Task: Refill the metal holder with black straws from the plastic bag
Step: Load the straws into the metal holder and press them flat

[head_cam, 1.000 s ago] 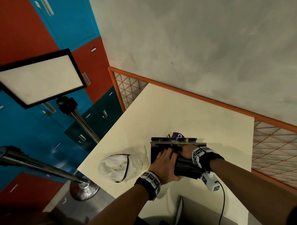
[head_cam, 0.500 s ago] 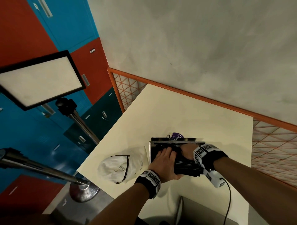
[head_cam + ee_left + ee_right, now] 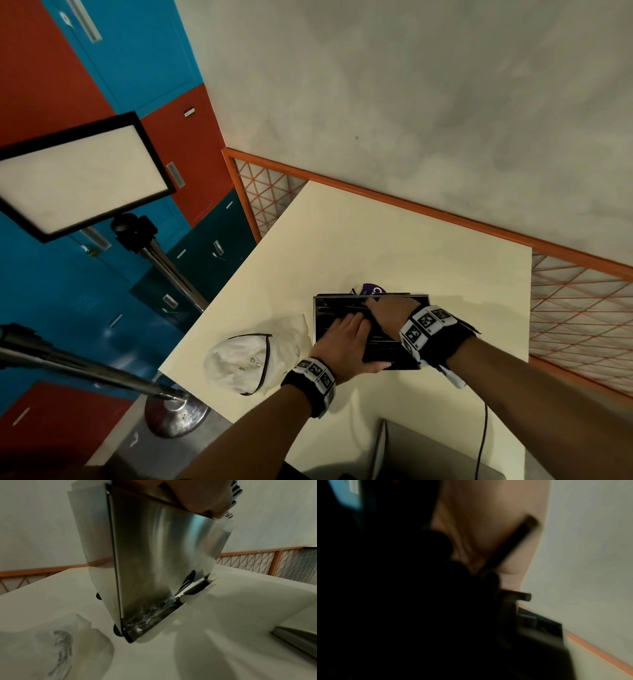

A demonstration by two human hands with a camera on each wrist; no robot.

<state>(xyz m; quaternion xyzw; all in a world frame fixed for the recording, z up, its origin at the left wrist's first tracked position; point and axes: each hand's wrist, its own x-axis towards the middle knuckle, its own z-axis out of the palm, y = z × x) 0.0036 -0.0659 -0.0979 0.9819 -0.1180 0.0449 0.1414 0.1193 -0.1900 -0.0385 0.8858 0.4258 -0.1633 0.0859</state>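
1. Black straws (image 3: pixel 383 344) lay bundled across the open top of the metal holder (image 3: pixel 320 318), on the table's (image 3: pixel 394 240) near side.
2. Left hand (image 3: pixel 346 342) rested flat on the bundle; right hand (image 3: pixel 388 313) pressed its far end, grasp undeterminable.
3. Risk: uneven pressure could jam or spill straws.

Purple packet (image 3: pixel 373 290) behind metal holder (image 3: pixel 320 310): white "C" visible, rest hidden. White bag (image 3: pixel 239 363) print illegible.
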